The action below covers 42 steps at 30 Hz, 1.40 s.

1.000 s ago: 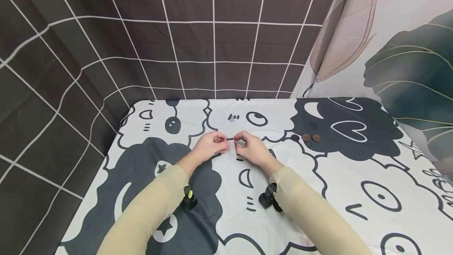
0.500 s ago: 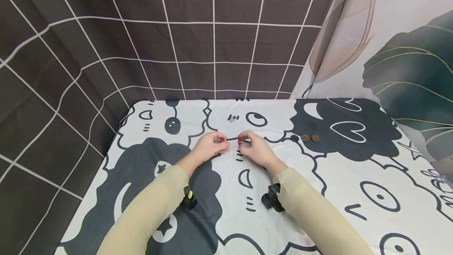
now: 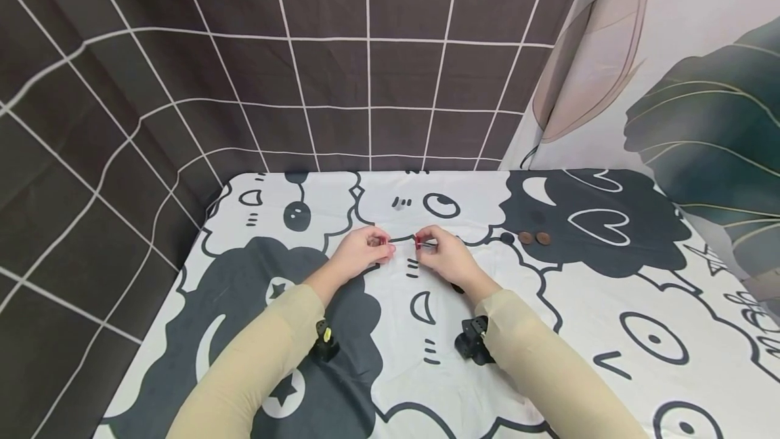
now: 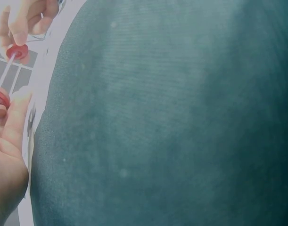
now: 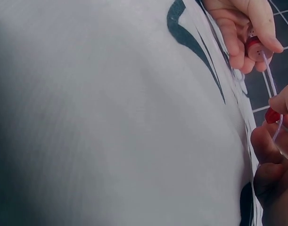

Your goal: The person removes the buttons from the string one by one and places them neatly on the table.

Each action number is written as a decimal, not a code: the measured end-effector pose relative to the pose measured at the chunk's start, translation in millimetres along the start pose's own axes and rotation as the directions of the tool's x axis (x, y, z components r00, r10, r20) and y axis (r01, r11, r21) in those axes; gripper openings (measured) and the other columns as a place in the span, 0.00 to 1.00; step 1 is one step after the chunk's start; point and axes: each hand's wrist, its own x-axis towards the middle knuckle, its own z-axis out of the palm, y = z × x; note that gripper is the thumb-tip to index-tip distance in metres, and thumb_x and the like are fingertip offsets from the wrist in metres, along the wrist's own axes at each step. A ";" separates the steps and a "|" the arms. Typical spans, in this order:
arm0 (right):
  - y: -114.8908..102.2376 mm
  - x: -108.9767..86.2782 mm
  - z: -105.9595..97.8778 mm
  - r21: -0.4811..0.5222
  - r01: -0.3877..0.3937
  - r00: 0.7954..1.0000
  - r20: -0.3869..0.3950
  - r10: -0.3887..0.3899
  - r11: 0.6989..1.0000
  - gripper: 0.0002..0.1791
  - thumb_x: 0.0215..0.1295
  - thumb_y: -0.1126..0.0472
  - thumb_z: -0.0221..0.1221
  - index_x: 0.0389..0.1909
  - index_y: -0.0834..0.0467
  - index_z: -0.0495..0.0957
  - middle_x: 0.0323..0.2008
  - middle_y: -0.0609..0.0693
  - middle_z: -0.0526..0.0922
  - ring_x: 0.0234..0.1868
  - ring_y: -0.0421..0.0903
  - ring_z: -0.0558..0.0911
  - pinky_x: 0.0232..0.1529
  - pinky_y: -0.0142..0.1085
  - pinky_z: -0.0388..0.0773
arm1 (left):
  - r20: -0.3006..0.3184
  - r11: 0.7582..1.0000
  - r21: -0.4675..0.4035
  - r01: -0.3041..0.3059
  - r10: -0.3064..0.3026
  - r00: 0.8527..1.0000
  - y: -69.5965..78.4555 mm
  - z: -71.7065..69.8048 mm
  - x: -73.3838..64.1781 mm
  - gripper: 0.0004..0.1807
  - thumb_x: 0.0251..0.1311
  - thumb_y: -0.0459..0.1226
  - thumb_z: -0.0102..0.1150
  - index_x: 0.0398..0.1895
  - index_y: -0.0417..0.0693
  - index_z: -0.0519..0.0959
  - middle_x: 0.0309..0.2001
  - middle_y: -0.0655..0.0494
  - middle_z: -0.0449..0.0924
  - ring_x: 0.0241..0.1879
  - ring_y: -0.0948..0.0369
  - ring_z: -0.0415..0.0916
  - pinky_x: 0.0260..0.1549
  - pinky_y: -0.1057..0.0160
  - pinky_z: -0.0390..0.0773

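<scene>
My left hand point(image 3: 361, 249) pinches red and pinkish buttons point(image 5: 255, 48) that sit face to face. A thin pale cord point(image 5: 270, 75) comes out of them and runs to my right hand point(image 3: 449, 257). Between its thumb and fingers, the right hand pinches another red button point(image 5: 273, 116), with the cord passing at it. In the left wrist view this red button point(image 4: 17, 51) shows at the top, apart from the left hand's red button point(image 4: 0, 98). Both hands are a short way apart above the patterned cloth. Fingers partly hide the buttons and the cord's end.
Two brown round buttons point(image 3: 534, 238) lie on the cloth point(image 3: 426, 358) to the right of the hands. A small dark round thing point(image 3: 508, 238) lies beside them. A dark gridded curtain point(image 3: 329, 73) hangs behind the far edge.
My right hand has moved to the right with the red button in its fingers, so the gap between the hands is wider. The left hand has stayed in place.
</scene>
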 end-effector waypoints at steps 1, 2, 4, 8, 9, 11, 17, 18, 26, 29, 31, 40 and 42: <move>-0.1 -0.2 -0.2 -0.001 0.000 1.000 0.001 0.000 1.000 0.19 0.53 0.61 0.59 0.49 0.57 0.75 0.44 0.51 0.81 0.25 0.40 0.74 0.31 0.35 0.72 | -0.002 1.000 0.004 0.002 -0.002 1.000 -0.1 0.0 0.0 0.15 0.54 0.38 0.67 0.42 0.39 0.78 0.29 0.51 0.79 0.30 0.62 0.81 0.33 0.66 0.81; -0.2 -0.4 -0.5 0.001 0.001 1.000 0.000 -0.001 1.000 0.19 0.53 0.61 0.59 0.49 0.57 0.75 0.44 0.51 0.81 0.25 0.40 0.74 0.31 0.35 0.72 | -0.005 1.000 0.006 0.004 -0.004 1.000 -0.2 0.1 0.1 0.15 0.54 0.38 0.67 0.42 0.40 0.78 0.29 0.51 0.79 0.30 0.61 0.81 0.33 0.66 0.81; 0.0 -0.8 -1.2 0.002 0.004 1.000 -0.005 -0.004 1.000 0.20 0.52 0.61 0.59 0.48 0.57 0.75 0.44 0.51 0.81 0.25 0.40 0.75 0.31 0.35 0.72 | -0.006 1.000 0.001 0.007 -0.007 1.000 0.9 0.4 -0.6 0.15 0.54 0.37 0.66 0.42 0.39 0.78 0.30 0.51 0.79 0.31 0.61 0.81 0.33 0.66 0.81; 1.4 -1.8 -3.3 -0.007 0.014 1.000 -0.018 -0.015 1.000 0.19 0.52 0.62 0.59 0.48 0.58 0.75 0.43 0.52 0.81 0.24 0.40 0.74 0.29 0.34 0.72 | -0.004 1.000 -0.017 0.016 -0.016 1.000 2.1 1.1 -1.4 0.15 0.55 0.36 0.66 0.43 0.38 0.77 0.31 0.51 0.80 0.32 0.61 0.81 0.34 0.66 0.81; 1.8 -2.1 -4.2 -0.010 0.012 1.000 -0.019 -0.012 1.000 0.19 0.52 0.62 0.59 0.48 0.58 0.75 0.43 0.51 0.81 0.24 0.40 0.74 0.29 0.34 0.72 | -0.002 1.000 -0.023 0.017 -0.018 1.000 2.4 1.3 -1.7 0.15 0.55 0.36 0.65 0.43 0.38 0.77 0.31 0.51 0.80 0.32 0.61 0.81 0.34 0.66 0.81; 2.9 -2.4 -5.7 -0.017 0.006 1.000 -0.019 -0.007 1.000 0.19 0.53 0.61 0.59 0.48 0.57 0.75 0.43 0.51 0.81 0.23 0.39 0.73 0.28 0.34 0.71 | -0.004 1.000 -0.026 0.018 -0.019 1.000 2.5 1.5 -2.0 0.15 0.56 0.35 0.65 0.44 0.37 0.77 0.31 0.50 0.80 0.33 0.61 0.81 0.34 0.66 0.81; 5.0 -4.2 -10.6 0.003 -0.015 1.000 -0.015 0.015 1.000 0.18 0.55 0.60 0.59 0.48 0.58 0.74 0.43 0.52 0.81 0.20 0.39 0.73 0.24 0.34 0.72 | -0.007 1.000 -0.022 0.016 -0.016 1.000 2.9 1.7 -2.3 0.15 0.56 0.35 0.65 0.44 0.37 0.77 0.31 0.50 0.80 0.33 0.61 0.81 0.34 0.66 0.81; 5.3 -4.4 -11.0 0.010 -0.016 1.000 -0.011 0.016 1.000 0.19 0.55 0.61 0.59 0.49 0.58 0.74 0.43 0.52 0.81 0.19 0.39 0.73 0.23 0.34 0.72 | -0.009 1.000 -0.017 0.018 -0.018 1.000 3.0 1.6 -2.2 0.15 0.56 0.35 0.65 0.44 0.37 0.77 0.31 0.50 0.80 0.33 0.61 0.81 0.34 0.66 0.81; 7.8 -4.8 -12.7 0.008 0.003 1.000 -0.018 -0.003 1.000 0.19 0.57 0.60 0.59 0.50 0.58 0.75 0.44 0.52 0.81 0.20 0.39 0.74 0.25 0.34 0.73 | -0.006 1.000 -0.005 0.025 -0.025 1.000 4.2 1.7 -2.7 0.15 0.55 0.36 0.65 0.44 0.37 0.77 0.30 0.50 0.79 0.32 0.61 0.81 0.34 0.66 0.81; 10.3 -5.1 -14.0 -0.010 0.004 1.000 -0.029 -0.004 1.000 0.19 0.57 0.60 0.59 0.50 0.58 0.75 0.44 0.52 0.81 0.23 0.39 0.74 0.28 0.35 0.72 | -0.001 1.000 -0.013 0.027 -0.027 1.000 3.8 1.2 -2.3 0.15 0.55 0.35 0.65 0.44 0.37 0.77 0.30 0.50 0.79 0.32 0.61 0.81 0.34 0.66 0.81; 12.3 -5.5 -15.2 -0.015 -0.001 0.999 -0.034 0.000 1.000 0.19 0.57 0.59 0.59 0.50 0.58 0.75 0.44 0.53 0.81 0.24 0.39 0.75 0.31 0.35 0.73 | 0.002 1.000 -0.013 0.028 -0.028 1.000 2.7 0.8 -1.6 0.15 0.55 0.35 0.66 0.44 0.37 0.77 0.30 0.50 0.79 0.32 0.61 0.81 0.34 0.66 0.81; 21.5 -8.5 -22.4 -0.007 -0.013 0.999 -0.049 0.013 1.000 0.20 0.56 0.60 0.60 0.52 0.59 0.75 0.44 0.55 0.81 0.29 0.43 0.77 0.36 0.38 0.74 | -0.003 1.000 0.008 0.014 -0.014 1.000 0.7 -0.1 -1.4 0.16 0.54 0.37 0.66 0.43 0.38 0.78 0.30 0.51 0.79 0.31 0.61 0.81 0.34 0.66 0.81; 23.4 -9.2 -24.3 -0.005 -0.016 0.998 -0.055 0.015 1.000 0.20 0.56 0.60 0.60 0.51 0.59 0.75 0.44 0.55 0.81 0.30 0.43 0.77 0.37 0.39 0.73 | -0.005 1.000 0.010 0.015 -0.015 1.000 1.3 0.1 -1.7 0.16 0.54 0.37 0.66 0.43 0.39 0.78 0.29 0.51 0.79 0.31 0.62 0.81 0.34 0.66 0.81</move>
